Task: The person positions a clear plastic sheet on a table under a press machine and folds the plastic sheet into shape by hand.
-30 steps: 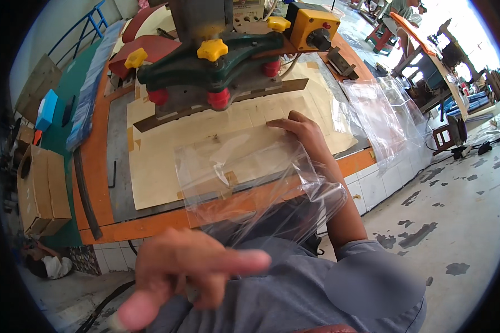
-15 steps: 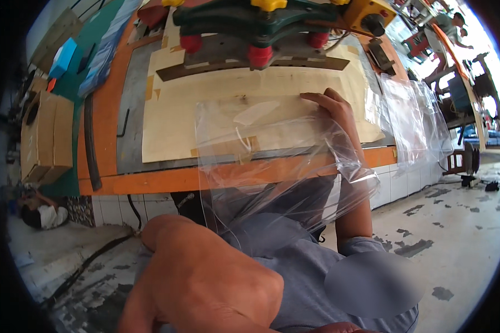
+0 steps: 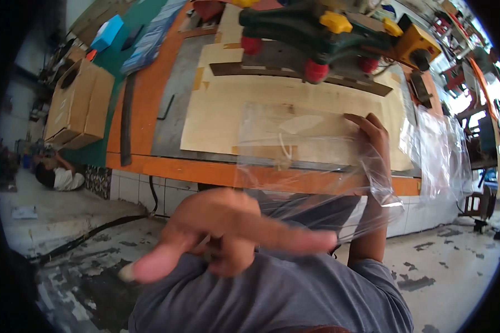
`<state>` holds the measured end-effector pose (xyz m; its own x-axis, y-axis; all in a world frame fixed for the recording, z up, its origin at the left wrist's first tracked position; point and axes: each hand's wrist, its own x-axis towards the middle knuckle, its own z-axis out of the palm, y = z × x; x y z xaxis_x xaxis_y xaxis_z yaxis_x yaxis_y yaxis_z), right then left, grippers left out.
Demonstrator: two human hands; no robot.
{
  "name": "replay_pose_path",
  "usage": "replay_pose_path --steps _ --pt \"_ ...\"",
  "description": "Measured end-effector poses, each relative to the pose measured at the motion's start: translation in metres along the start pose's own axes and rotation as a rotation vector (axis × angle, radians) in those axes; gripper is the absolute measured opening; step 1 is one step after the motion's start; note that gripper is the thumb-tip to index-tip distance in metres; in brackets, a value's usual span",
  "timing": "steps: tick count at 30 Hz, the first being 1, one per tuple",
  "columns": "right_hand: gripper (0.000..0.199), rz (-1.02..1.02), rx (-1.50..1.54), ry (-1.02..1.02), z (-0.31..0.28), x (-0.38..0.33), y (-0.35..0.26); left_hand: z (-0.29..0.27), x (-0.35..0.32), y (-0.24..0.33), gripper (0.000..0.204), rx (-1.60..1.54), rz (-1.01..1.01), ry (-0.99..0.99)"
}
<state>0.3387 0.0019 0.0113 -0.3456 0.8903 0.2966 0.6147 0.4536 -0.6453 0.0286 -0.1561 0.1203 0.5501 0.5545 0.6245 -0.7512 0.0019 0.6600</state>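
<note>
A clear plastic sheet (image 3: 316, 136), creased and see-through, lies partly on the pale board (image 3: 216, 119) and hangs over the bench's front edge. At its upper right corner my right hand (image 3: 375, 133) has bent fingers closed on the film, which also drapes across that wrist. My left hand (image 3: 222, 227) is raised in front of my grey shirt, nearer to me than the bench. Its thumb and forefinger stretch apart, with the other fingers curled; nothing shows in it. The forefinger is slightly blurred and overlaps the sheet's lower part in view.
Over the board's far side stands a green machine frame (image 3: 289, 28) with red feet and yellow knobs. More clear film (image 3: 436, 150) hangs off the bench at right. A hex key (image 3: 166, 108) and dark strip (image 3: 126, 119) lie left, near a cardboard box (image 3: 83, 105). A person (image 3: 64, 172) is low at far left.
My left hand has gone from a closed-looking shape to a spread thumb and forefinger. The view has turned, shifting the bench rightward. My right hand stays at the sheet's corner.
</note>
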Motion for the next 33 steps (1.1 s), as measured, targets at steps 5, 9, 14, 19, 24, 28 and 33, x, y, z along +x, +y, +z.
replay_pose_path --steps 5,9,14,19,24,28,33 --pt "0.050 0.043 -0.053 0.022 0.000 -0.003 -0.006 -0.022 -0.028 -0.005 0.079 0.442 -0.208 0.317" --pt "0.047 0.027 -0.048 0.032 0.007 -0.003 0.000 -0.044 -0.041 -0.027 0.037 1.128 -0.367 0.883" --pt "0.047 0.025 -0.113 -0.017 0.006 0.001 0.010 -0.078 -0.055 -0.047 0.032 1.711 -0.405 0.668" --pt "0.041 -0.075 -0.114 0.190 0.013 -0.001 0.020 -0.082 -0.054 -0.067 0.039 1.849 -0.536 0.500" --pt "0.035 -0.027 -0.119 0.262 0.009 -0.011 0.016 -0.086 -0.053 -0.074 0.042 1.867 -0.577 0.453" --pt "0.034 0.027 -0.079 0.239 0.002 -0.032 0.010 -0.086 -0.053 -0.073 0.043 1.862 -0.590 0.411" --pt "0.026 -0.028 0.026 0.551 0.006 -0.082 -0.003 -0.089 -0.057 -0.072 0.043 1.865 -0.600 0.423"
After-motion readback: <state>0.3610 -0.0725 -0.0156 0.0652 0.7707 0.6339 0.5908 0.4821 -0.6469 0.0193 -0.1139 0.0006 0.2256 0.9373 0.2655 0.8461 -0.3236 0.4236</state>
